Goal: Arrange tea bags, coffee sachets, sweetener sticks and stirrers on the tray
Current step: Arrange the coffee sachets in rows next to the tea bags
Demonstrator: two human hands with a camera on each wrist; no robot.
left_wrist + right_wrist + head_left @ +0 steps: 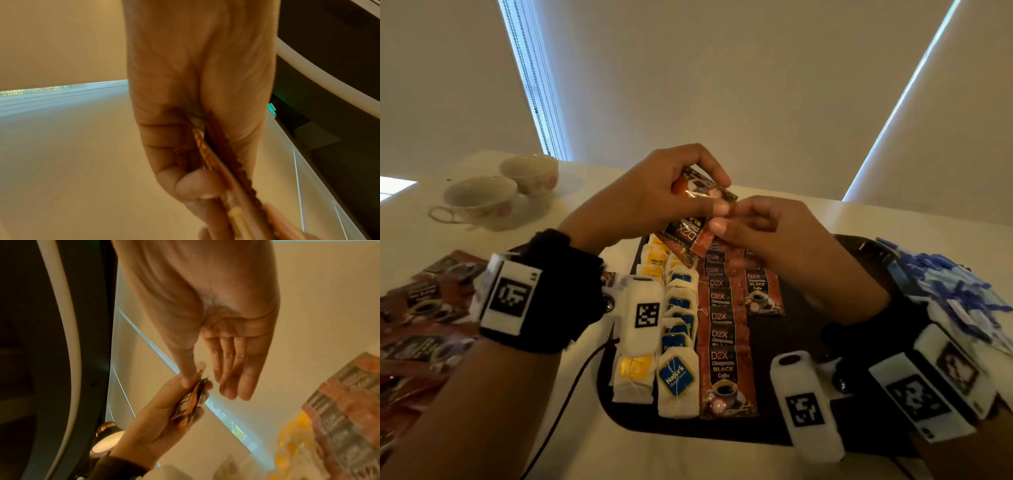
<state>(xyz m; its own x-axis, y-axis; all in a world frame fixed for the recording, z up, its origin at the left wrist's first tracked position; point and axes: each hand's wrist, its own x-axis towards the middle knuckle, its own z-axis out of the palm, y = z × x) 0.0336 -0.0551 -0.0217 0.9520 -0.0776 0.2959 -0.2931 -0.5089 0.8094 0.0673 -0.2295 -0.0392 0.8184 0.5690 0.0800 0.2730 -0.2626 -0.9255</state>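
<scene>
Pale roller blinds fill the background, with bright slits of daylight at their edges, and below them a cream tabletop (592,455) carries a dark tray (801,346). Two rows of tea bags (678,308) lie along the tray's left part, yellow-tagged ones at the outer edge and blue-tagged ones just beside them. Next to these runs a column of overlapping coffee sachets (722,329), and a single sachet lies apart to its right, on the bare tray.

Above the far end of the tray both hands meet. The left hand (654,192) has its thumb and curled fingers closed round a small bundle of sachets (702,195); the left wrist view shows the serrated edges of the bundle (226,155) wedged between thumb and fingers. The right hand (784,253) pinches one sachet (688,236) between thumb and forefinger at the bundle's lower edge, while its other fingers, seen in the right wrist view (236,369), stretch out straight and touch nothing.

On the tabletop left of the tray lies a loose heap of more sachets (424,308). Two empty teacups (496,192) stand at the far left. A pile of blue-and-white sticks (955,291) rests against the tray's right side.
</scene>
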